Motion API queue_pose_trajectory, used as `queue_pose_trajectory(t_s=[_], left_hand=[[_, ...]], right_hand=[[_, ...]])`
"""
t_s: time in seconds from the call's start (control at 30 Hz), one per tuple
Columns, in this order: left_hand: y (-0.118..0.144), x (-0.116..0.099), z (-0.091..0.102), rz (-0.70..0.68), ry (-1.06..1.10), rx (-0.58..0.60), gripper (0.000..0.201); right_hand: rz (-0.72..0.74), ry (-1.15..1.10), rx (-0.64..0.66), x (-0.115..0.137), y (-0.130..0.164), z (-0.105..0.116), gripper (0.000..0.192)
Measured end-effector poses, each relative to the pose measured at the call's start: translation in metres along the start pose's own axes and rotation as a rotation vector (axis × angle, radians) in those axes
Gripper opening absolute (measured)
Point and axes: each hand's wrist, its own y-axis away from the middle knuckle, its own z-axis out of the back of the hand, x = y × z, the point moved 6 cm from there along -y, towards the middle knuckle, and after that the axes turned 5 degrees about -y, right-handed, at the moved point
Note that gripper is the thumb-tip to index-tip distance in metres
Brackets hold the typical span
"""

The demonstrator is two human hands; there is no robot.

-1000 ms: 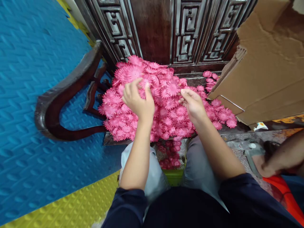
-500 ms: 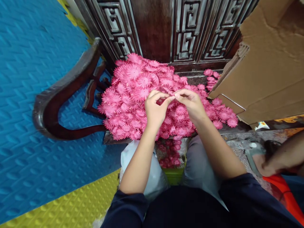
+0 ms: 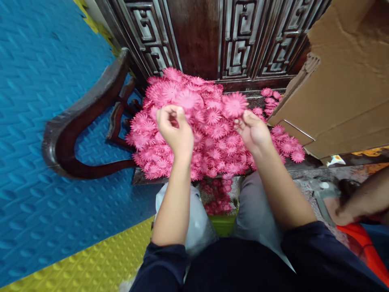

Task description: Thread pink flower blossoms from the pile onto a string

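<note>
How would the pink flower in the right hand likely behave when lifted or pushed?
The flower looks thin and light: the right hand holds it up by its edge with fingertips alone. Its many narrow petals probably bend easily. Pushed, the loose pile would likely slide and scatter.

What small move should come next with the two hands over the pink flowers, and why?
Probably lower the left hand onto the pile to pinch another flower. It hovers above the pile with fingers curled, and I cannot tell that it holds anything, while the right hand holds one flower up at its fingertips.
</note>
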Motion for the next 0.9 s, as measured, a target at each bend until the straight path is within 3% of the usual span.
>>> queue_pose_trajectory(t_s=[0.07, 0.13, 0.2, 0.27, 0.37, 0.43, 0.63, 0.9], left_hand=[[-0.015, 0.014, 0.003, 0.044, -0.069, -0.091, 0.010], [-0.022, 0.021, -0.002, 0.063, -0.162, -0.037, 0.016], [-0.017, 0.018, -0.006, 0.037, -0.239, -0.013, 0.028], [-0.003, 0.005, -0.010, -0.048, -0.231, 0.022, 0.025], [0.025, -0.019, -0.025, -0.189, -0.113, 0.250, 0.016], [0.039, -0.027, -0.034, -0.204, -0.015, 0.383, 0.013], [0.045, -0.021, -0.042, -0.038, 0.155, 0.454, 0.003], [0.041, -0.008, -0.043, 0.082, 0.351, 0.512, 0.006]], right_hand=[[0.053, -0.005, -0.084, 0.005, -0.004, 0.008, 0.016], [0.066, 0.028, -0.094, 0.006, -0.004, 0.008, 0.019], [0.028, 0.045, -0.061, 0.001, -0.001, 0.001, 0.024], [-0.010, 0.044, -0.027, -0.006, 0.003, -0.007, 0.027], [-0.008, 0.077, 0.050, -0.011, 0.010, -0.020, 0.029], [0.020, 0.100, 0.116, -0.010, 0.014, -0.027, 0.025], [0.082, 0.143, 0.157, -0.002, 0.021, -0.032, 0.011], [0.108, 0.105, 0.151, -0.001, 0.019, -0.030, 0.012]])
